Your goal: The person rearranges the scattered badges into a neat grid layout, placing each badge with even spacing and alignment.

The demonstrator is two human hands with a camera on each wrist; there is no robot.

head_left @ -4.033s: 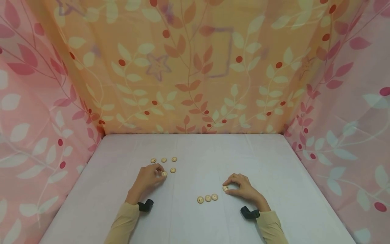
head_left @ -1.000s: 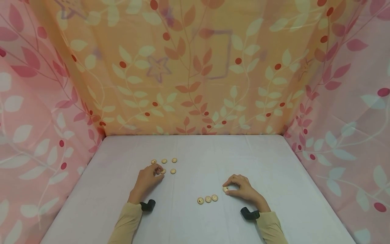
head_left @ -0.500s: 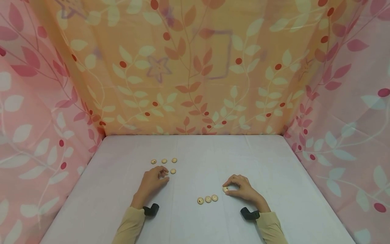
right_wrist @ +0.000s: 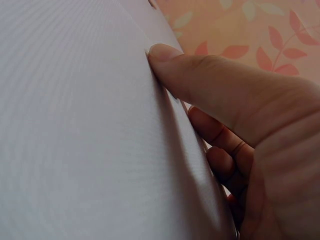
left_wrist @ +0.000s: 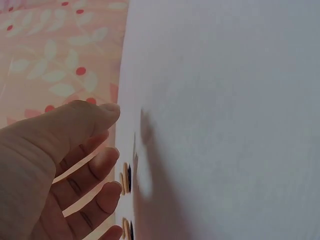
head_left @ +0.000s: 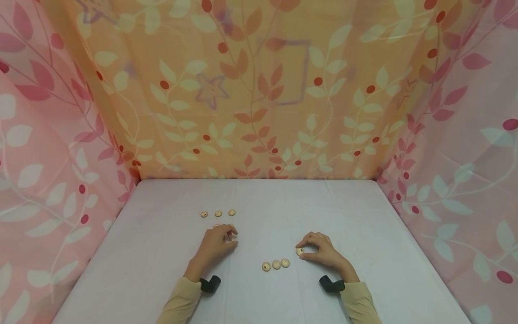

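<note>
My left hand (head_left: pixel 218 243) hovers over the table with fingers loosely bent and nothing between them. Just beyond its knuckles, a round pale wooden disc (head_left: pixel 216 226) and another beside it are mostly hidden by the hand. The left wrist view has thumb and fingers apart, with a disc (left_wrist: pixel 126 179) edge-on past the fingertips. On the right, my right hand (head_left: pixel 321 249) pinches a disc (head_left: pixel 299 251) with a dark mark between thumb and forefinger, low at the table. In the right wrist view the thumb (right_wrist: pixel 200 70) hides that disc.
Behind the left hand, three discs (head_left: pixel 218 213) lie spaced in a row. Three more discs (head_left: pixel 276 264) sit close together in the middle, left of the right hand. The white table (head_left: pixel 275 202) ends at an orange leaf-patterned cloth (head_left: pixel 251 108), with pink cloth at both sides.
My left hand has let go of a disc, leaving it in the second row left of another, then moved right and slightly nearer. My right hand still pinches its disc in the same place.
</note>
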